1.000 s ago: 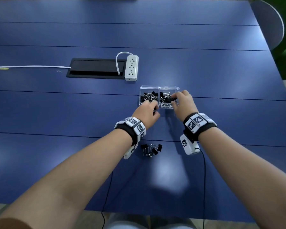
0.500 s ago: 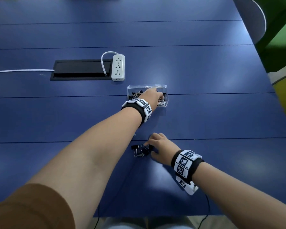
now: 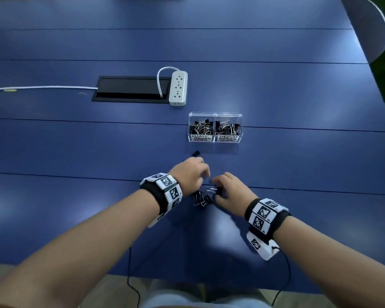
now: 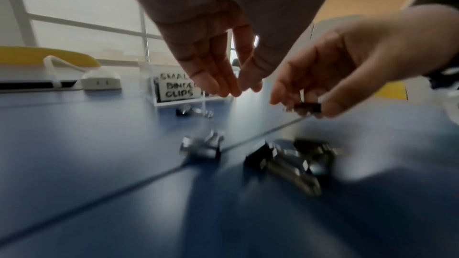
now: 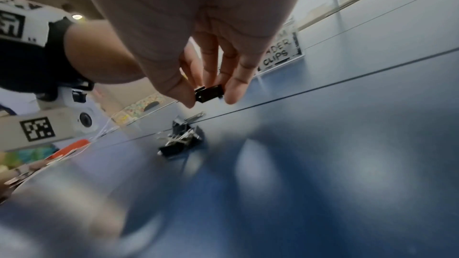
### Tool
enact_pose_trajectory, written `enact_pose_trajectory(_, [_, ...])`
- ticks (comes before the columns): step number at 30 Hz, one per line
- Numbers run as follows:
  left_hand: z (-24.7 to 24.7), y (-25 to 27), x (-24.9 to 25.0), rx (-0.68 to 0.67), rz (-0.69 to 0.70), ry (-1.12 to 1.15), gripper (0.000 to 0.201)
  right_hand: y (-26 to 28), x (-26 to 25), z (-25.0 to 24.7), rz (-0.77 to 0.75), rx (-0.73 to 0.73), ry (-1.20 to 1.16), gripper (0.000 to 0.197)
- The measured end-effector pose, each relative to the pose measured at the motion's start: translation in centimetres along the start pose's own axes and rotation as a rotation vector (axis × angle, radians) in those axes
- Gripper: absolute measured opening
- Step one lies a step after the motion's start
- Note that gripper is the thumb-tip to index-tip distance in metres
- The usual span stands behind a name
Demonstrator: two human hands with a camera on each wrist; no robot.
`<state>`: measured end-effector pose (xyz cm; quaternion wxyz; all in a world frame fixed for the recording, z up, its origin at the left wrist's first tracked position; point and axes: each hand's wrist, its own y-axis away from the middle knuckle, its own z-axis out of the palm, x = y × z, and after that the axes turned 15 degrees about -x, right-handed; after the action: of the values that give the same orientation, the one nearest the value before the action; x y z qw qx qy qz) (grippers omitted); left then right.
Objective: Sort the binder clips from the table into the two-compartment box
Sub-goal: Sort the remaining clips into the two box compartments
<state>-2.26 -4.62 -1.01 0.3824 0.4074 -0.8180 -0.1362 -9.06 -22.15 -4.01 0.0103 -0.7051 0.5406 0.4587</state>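
Observation:
The clear two-compartment box point(image 3: 215, 138) stands on the blue table, labelled small and medium, with black binder clips in both halves. A small pile of black clips point(image 3: 201, 198) point(image 4: 288, 159) point(image 5: 181, 138) lies near the front. One stray clip point(image 3: 196, 153) point(image 4: 193, 111) lies just in front of the box. My right hand point(image 3: 228, 190) pinches a black binder clip point(image 5: 208, 93) point(image 4: 306, 107) between thumb and fingers just above the table. My left hand point(image 3: 191, 176) hovers beside it over the pile, its straight fingers point(image 4: 218, 83) pointing down and holding nothing.
A white power strip point(image 3: 178, 88) with its cable lies beside a black cable hatch point(image 3: 129, 90) at the back left. A chair back point(image 3: 369, 25) stands at the table's far right corner. Black wires hang over the table's front edge point(image 3: 131, 274).
My left hand has drawn back from the box to the pile near the front. My right hand stays at the pile and now pinches one clip. A stray clip now lies before the box.

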Motion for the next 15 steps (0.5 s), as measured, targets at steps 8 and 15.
enact_pose_trajectory(8, [4.1,3.2,-2.5,-0.088,0.037,0.012,0.036,0.0,-0.7,2.1,-0.031,-0.103,0.146,0.033])
enact_pose_trajectory(15, [4.6,2.6,-2.5,0.012,0.000,0.033,0.016,-0.1,0.0,0.0,0.102,0.026,-0.006,0.017])
